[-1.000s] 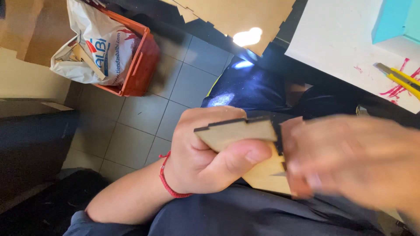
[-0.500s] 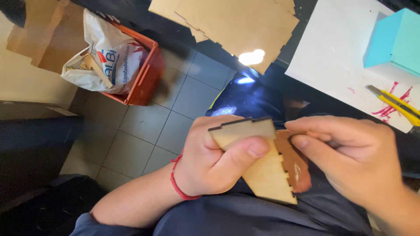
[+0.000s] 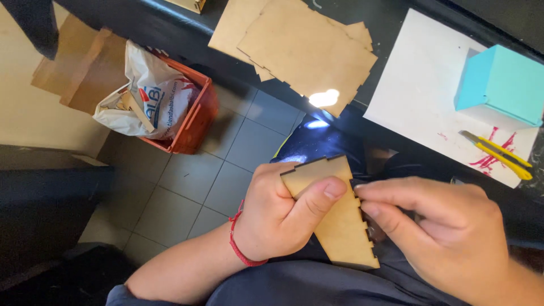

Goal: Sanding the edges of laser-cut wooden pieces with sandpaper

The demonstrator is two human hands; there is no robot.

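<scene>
I see an orange crate (image 3: 195, 122) on the tiled floor at far left. My left hand (image 3: 277, 218) grips a notched triangular wooden panel (image 3: 343, 221) over my lap, thumb pressed across its face. My right hand (image 3: 447, 238) pinches the panel's toothed edge with thumb and forefinger. A turquoise box (image 3: 501, 85) sits on white paper (image 3: 430, 85) upper right.

Your left hand (image 3: 277, 218) clamps the notched wooden panel (image 3: 340, 218); your right hand (image 3: 447, 232), at three o'clock, pinches its toothed edge.
</scene>
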